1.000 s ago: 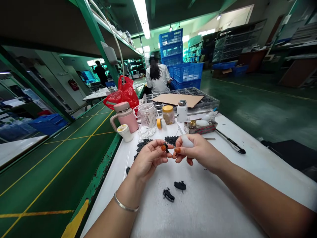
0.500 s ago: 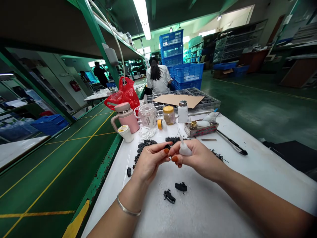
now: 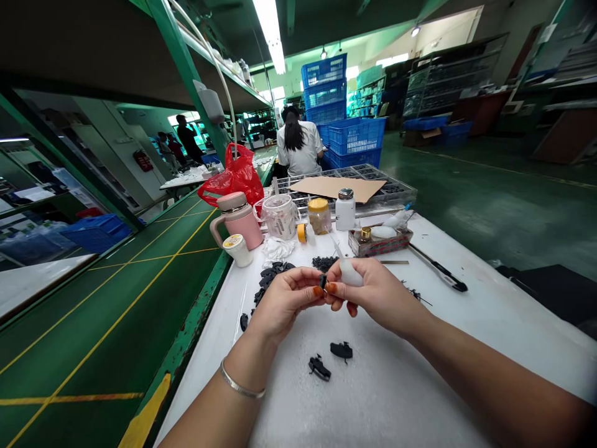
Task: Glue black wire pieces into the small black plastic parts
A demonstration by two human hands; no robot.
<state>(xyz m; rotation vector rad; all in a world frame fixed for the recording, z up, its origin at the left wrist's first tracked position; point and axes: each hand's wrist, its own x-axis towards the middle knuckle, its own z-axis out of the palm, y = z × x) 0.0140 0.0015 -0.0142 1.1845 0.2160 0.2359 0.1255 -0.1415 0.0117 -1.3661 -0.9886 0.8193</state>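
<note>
My left hand (image 3: pixel 290 300) pinches a small black part (image 3: pixel 323 281) between thumb and fingers. Against it, the thumb and fingertips of my right hand (image 3: pixel 366 287) are pressed together, with a white squeeze bottle (image 3: pixel 351 274) held in that hand, its thin nozzle pointing up and away. Two black pieces with thin prongs, one (image 3: pixel 342 350) and another (image 3: pixel 319 368), lie on the white table (image 3: pixel 373 404) nearer to me. Behind my left hand is a pile of curved black parts (image 3: pixel 270 274); a heap of tiny black pieces (image 3: pixel 324 262) lies beyond the hands.
Across the table's back stand a pink mug (image 3: pixel 240 221), a white tub (image 3: pixel 237 250), a clear jug (image 3: pixel 278 218), a yellow-lidded jar (image 3: pixel 319 216) and a white bottle (image 3: pixel 345 210). A small box (image 3: pixel 382 244) and a black cutter (image 3: pixel 441 269) lie right. A person (image 3: pixel 298 146) sits beyond.
My hands have come closer together, with the right fingertips now at the black part. The squeeze bottle has tilted and shifted slightly right.
</note>
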